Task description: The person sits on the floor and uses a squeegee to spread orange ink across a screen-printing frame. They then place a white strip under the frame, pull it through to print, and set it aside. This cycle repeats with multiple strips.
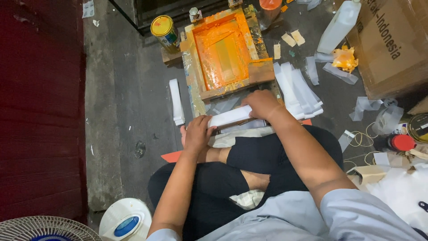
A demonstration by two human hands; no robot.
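we sit cross-legged, both forearms reaching forward over our knees. our left hand (197, 132) is curled, fingers bent downward and closed in a grip, wrist straight. our right hand (263, 104) lies further forward, knuckles up, fingers folded under, its forearm angled across our lap.

two hands (198, 134), one printing frame (223, 49)

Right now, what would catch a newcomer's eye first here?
The wooden frame flooded with bright orange ink, on the floor ahead of the seated person. Just below it, the left hand and right hand hold a white stack of strips between them. More white strips fan out right of the frame.
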